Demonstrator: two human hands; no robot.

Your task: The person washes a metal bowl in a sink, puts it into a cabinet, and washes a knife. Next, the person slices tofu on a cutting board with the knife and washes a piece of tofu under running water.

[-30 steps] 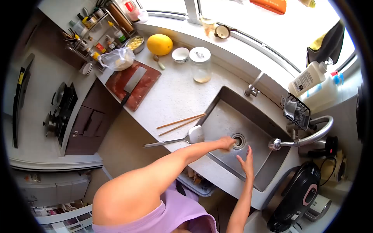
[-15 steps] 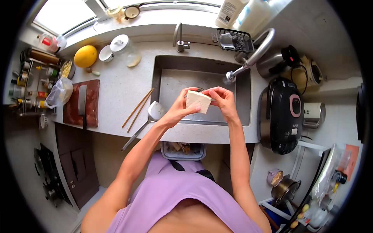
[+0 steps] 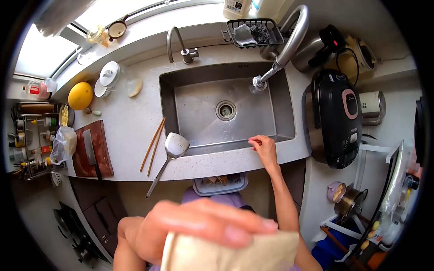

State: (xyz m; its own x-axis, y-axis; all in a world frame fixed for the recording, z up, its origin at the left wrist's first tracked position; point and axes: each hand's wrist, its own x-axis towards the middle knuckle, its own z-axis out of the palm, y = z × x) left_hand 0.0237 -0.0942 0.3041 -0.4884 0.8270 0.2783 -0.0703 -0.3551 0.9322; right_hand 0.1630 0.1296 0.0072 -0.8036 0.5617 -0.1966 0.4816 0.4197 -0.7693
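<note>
Close to the camera, my left hand (image 3: pixel 203 221) is closed over a pale, square slice of bread (image 3: pixel 235 255), blurred at the bottom of the view. Its fingers lie across the top edge, and the lower part is cut off. My right hand (image 3: pixel 264 151) hovers over the front rim of the steel sink (image 3: pixel 194 124). Its fingertips are pressed together; whatever may be between them is too small to make out. To the left, a metal spatula (image 3: pixel 176 145) rests on the counter edge beside a pair of wooden chopsticks (image 3: pixel 152 147).
A knife (image 3: pixel 89 147) lies on a reddish cutting board (image 3: pixel 104 156). A faucet (image 3: pixel 296 36) reaches over the sink, with a black rice cooker (image 3: pixel 332 119) to its right. Below the counter front sits a plastic scrap bin (image 3: pixel 221 189). A yellow fruit (image 3: pixel 80 95) stands at the back left.
The slice was held between both hands over the sink. My right hand has let go and moved slightly down; my left hand has brought the slice up close to the camera.
</note>
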